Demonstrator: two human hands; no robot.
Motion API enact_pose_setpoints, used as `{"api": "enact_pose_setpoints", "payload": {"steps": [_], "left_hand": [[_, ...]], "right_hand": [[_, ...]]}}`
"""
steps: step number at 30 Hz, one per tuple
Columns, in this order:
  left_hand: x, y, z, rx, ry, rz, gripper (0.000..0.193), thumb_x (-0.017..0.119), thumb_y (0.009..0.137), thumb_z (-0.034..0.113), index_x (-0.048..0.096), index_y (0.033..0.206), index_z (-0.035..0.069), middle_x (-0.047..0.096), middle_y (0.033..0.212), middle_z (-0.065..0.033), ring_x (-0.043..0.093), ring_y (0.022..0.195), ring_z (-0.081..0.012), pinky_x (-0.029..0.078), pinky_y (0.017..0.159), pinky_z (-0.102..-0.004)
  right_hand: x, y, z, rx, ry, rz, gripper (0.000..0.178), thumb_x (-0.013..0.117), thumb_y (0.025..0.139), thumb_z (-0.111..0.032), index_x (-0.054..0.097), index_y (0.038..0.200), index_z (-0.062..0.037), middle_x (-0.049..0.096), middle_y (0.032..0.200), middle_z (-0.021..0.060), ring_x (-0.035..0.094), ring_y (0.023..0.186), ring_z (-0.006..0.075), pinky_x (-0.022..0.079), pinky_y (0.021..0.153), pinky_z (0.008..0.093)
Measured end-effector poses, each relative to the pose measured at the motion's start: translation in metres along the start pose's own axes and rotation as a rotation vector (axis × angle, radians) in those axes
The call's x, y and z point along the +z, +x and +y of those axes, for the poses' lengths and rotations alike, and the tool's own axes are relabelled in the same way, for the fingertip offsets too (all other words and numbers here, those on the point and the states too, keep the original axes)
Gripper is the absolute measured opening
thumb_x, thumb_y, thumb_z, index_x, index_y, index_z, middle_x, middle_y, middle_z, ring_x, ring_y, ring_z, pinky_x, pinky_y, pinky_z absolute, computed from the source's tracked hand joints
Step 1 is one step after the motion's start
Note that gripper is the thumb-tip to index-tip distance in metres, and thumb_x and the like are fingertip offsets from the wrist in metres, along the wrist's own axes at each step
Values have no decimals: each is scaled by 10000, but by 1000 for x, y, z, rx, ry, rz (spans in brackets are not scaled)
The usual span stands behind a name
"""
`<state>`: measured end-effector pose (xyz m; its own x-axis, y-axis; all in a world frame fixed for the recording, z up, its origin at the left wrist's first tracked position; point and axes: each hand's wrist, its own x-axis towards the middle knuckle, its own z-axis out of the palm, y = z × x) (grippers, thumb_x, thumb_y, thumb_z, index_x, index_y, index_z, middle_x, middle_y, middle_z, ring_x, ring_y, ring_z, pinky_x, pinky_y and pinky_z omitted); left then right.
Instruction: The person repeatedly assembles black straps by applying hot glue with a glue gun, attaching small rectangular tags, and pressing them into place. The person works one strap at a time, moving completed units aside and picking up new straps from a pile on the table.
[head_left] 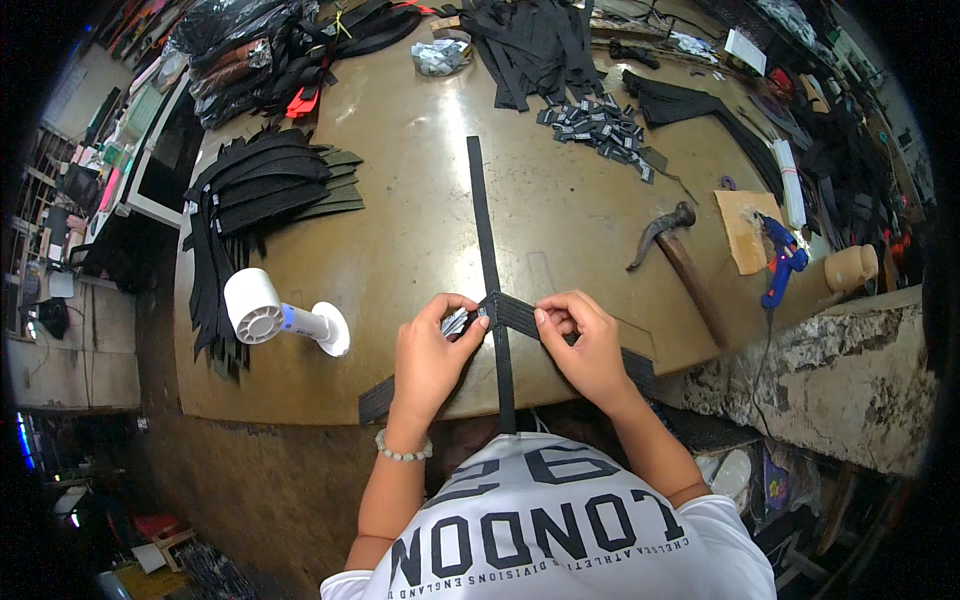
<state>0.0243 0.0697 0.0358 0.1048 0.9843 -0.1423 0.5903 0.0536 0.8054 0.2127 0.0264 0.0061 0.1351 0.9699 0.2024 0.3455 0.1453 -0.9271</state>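
Observation:
My left hand (pixel 432 345) is closed, thumb and fingers pinching one side of a black strap (pixel 517 314) near a small label (pixel 482 312). A few more small grey labels (pixel 455 322) show against its palm. My right hand (pixel 588 345) pinches the strap's other side between thumb and fingers. The strap is bent at a peak between the hands, its ends running down to both sides under my wrists. Beneath it, a long narrow black strip (pixel 477 190) lies lengthwise on the table (pixel 400 230), reaching down toward my shirt.
Left of my hands are a white handheld fan (pixel 318 328) and a stack of black straps (pixel 270 185). A hammer (pixel 690 270) and a blue glue gun (pixel 785 262) on cardboard (pixel 738 225) lie to the right. A pile of small labels (pixel 598 128) sits farther back, near black strips (pixel 530 50).

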Motion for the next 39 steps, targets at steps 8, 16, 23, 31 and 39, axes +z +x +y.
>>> {"api": "enact_pose_setpoints", "payload": {"steps": [8,16,23,31,39], "left_hand": [[4,0,-5,128,-21,41,235,770,821,226,717,997,79,708,816,-155,700,716,-270,522,651,-340],[8,-3,-5,160,-65,139,187,741,848,222,725,1005,120,717,874,-134,698,741,-282,523,659,-346],[13,-7,-13,273,49,150,182,731,847,209,739,1016,140,707,861,-123,672,743,-313,517,641,-375],[10,-7,-10,233,76,136,167,735,846,207,756,989,122,714,876,-131,685,747,-290,525,657,-353],[9,-8,-7,206,121,133,180,735,851,251,759,983,132,708,832,-137,684,715,-286,516,621,-358]], "right_hand": [[-24,1,-27,-253,-235,-370,227,651,820,3,622,1045,-4,613,1014,130,607,982,279,494,876,383],[-2,-34,-23,-422,-330,-612,384,724,732,-83,590,1091,-66,504,1059,140,534,941,318,465,840,415],[-13,20,-15,-508,-266,-581,293,660,743,7,595,1028,-13,543,971,145,591,922,330,497,801,386],[-1,81,-13,77,65,-638,103,592,894,99,594,976,37,573,975,105,690,711,172,590,589,271],[3,84,-10,117,36,-641,91,597,895,82,585,971,33,563,959,111,685,635,159,574,534,260]]}}
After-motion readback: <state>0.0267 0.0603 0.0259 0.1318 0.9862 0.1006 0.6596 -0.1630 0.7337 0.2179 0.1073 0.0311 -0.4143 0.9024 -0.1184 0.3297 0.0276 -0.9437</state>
